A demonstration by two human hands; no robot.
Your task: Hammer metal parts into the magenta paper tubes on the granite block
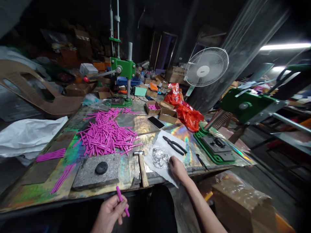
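The room behind was dim, stacked with cardboard boxes, and a fan (206, 67) stood past the counter (139, 127)'s far right corner. Before its near edge, above my lap, my left hand (112, 209) had its fingers closed in a pinch around a magenta stick (119, 194), which slanted with its upper end leaning toward the counter. My right hand (177, 169) reached over the near edge, fingers curled down beside the small metal pieces (160, 158) on a white sheet (157, 142); I cannot tell whether they had hold of any. Pliers (172, 143) lay on that sheet, farther from the edge. Left of it a hammer (143, 171) lay with its handle toward the near edge, then a stone block (84, 171) bearing a black disc (101, 168). Behind the block, toward the left edge, spread a heap of magenta sticks (104, 134).
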